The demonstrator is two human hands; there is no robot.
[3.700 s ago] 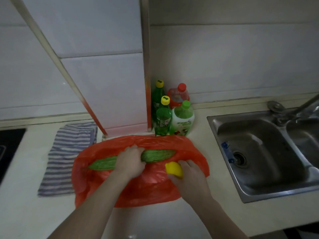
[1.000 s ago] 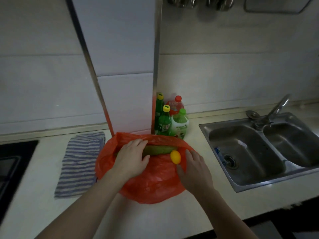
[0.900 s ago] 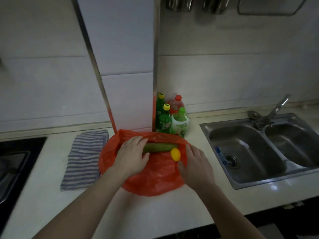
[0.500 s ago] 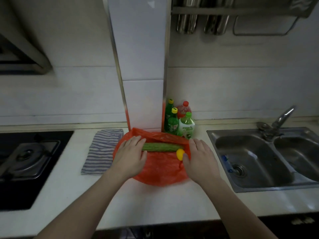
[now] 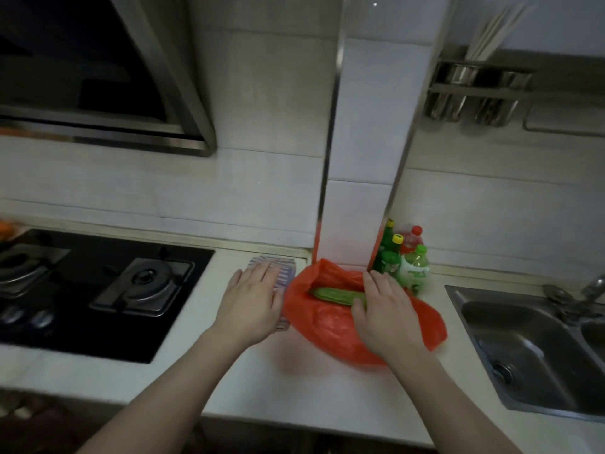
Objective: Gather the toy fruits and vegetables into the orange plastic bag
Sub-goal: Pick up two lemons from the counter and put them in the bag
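The orange plastic bag (image 5: 330, 326) lies crumpled on the pale counter below the tiled pillar. A long green toy gourd (image 5: 334, 294) rests in its open mouth, with its right end under my fingers. My right hand (image 5: 386, 314) lies flat on the bag and over that end of the gourd, fingers spread. My left hand (image 5: 252, 303) hovers left of the bag, over the striped cloth, open and holding nothing. The yellow toy lemon is hidden.
A striped cloth (image 5: 284, 273) lies left of the bag. A black gas hob (image 5: 98, 290) fills the counter's left side, under a range hood (image 5: 98, 77). Several bottles (image 5: 404, 260) stand behind the bag. A steel sink (image 5: 530, 348) with a tap is on the right.
My left hand has left the bag and moved left over the striped cloth. My right hand now covers the gourd's end and the lemon is out of sight. The view swung left.
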